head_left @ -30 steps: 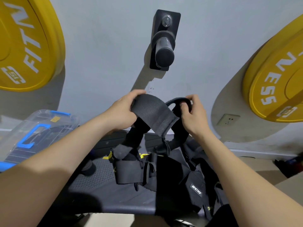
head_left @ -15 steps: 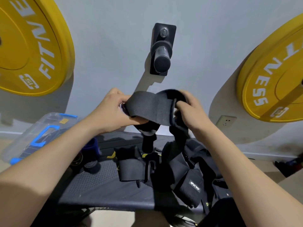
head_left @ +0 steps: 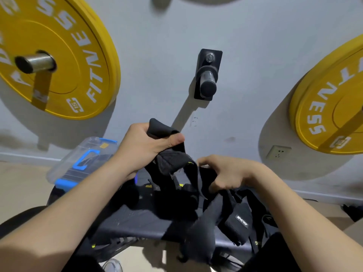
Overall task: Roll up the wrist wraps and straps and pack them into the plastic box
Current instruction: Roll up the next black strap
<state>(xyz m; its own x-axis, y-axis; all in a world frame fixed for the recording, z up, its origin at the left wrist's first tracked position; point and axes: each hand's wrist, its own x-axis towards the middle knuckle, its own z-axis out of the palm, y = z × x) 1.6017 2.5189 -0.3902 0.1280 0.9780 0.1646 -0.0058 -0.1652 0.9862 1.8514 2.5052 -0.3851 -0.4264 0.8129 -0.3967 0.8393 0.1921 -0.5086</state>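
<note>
From the head view, your left hand is raised above the tabletop; its fingers are clamped round a black wrist wrap, bunched rather than rolled, its tail hanging down; your right hand sits lower, fingers curled onto a strap at the top of the heap of straps; whether that strap belongs to the same wrap, you cannot tell. The plastic box, clear with blue latches, stands at the far left end, just beyond your left wrist; what it holds is unclear. Judged from this, you are early: no finished roll shows, the heap lies tangled, and the packing remains.
</note>
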